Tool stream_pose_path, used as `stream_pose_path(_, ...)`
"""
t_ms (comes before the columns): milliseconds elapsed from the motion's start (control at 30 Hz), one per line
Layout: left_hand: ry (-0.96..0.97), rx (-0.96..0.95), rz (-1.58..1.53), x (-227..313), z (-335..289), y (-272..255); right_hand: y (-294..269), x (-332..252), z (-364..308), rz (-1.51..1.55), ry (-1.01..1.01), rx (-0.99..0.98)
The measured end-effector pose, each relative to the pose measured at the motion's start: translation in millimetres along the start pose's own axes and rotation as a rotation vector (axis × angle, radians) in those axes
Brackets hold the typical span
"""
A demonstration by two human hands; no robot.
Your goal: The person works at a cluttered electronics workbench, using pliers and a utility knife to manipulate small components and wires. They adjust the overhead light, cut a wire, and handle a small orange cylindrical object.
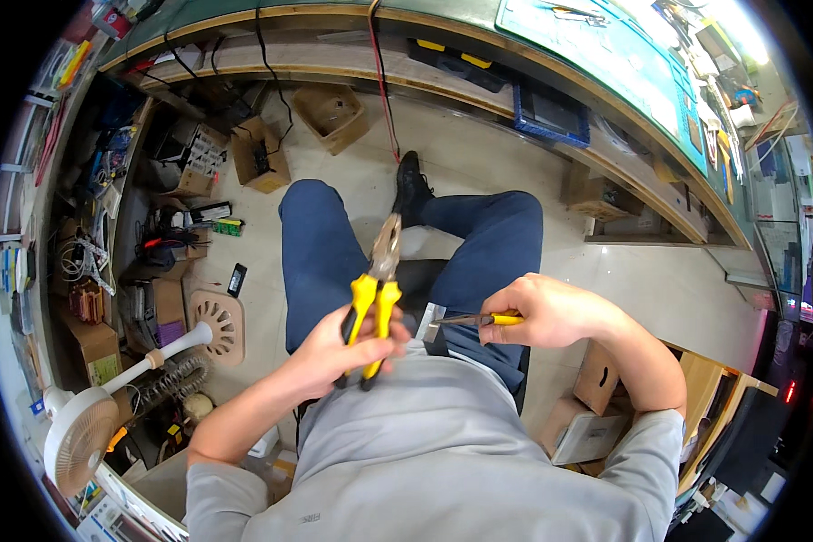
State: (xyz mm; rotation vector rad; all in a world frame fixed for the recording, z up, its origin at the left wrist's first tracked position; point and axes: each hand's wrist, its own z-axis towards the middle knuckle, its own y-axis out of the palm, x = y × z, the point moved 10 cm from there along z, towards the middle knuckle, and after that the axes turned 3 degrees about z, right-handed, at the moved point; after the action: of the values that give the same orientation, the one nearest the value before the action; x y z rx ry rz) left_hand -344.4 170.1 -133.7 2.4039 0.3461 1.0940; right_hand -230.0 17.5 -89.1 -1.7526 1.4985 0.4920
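Note:
My left hand point(332, 350) is closed round the handles of a pair of combination pliers point(364, 294) with yellow and black grips. Their metal jaws point away from me, over the gap between my legs. In my right hand point(551, 312) is a slimmer, pointed tool, which looks like needle-nose pliers point(504, 319) with a yellow and black handle. Its thin dark tips point left, in front of my waist and close to a silvery belt buckle point(431, 321). The two tools are apart. My fingers hide most of the right tool's handle.
A long workbench with a teal mat point(596, 54) curves across the far side. On the floor stand an open cardboard box point(260, 163) and a tan bin point(330, 117). A white fan point(86, 443) is at the lower left, beside cluttered shelves. Red and black cables point(381, 81) hang down.

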Motion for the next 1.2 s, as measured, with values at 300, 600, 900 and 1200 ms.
stream_pose_path(300, 0.044, 0.118, 0.069, 2, 22, 7, 12, -1, 13, -0.126, 0.002, -0.005)
stream_pose_path(600, 0.186, 0.267, 0.03, 9, 16, -6, 21, -1, 20, -0.096, -0.062, 0.095)
stream_pose_path(900, 0.192, 0.347, -0.046, 8, 16, -12, 22, -9, 21, -0.118, -0.113, 0.162)
stream_pose_path(1200, 0.216, 0.376, -0.063, 9, 19, -14, 22, -10, 22, -0.122, -0.077, 0.181)
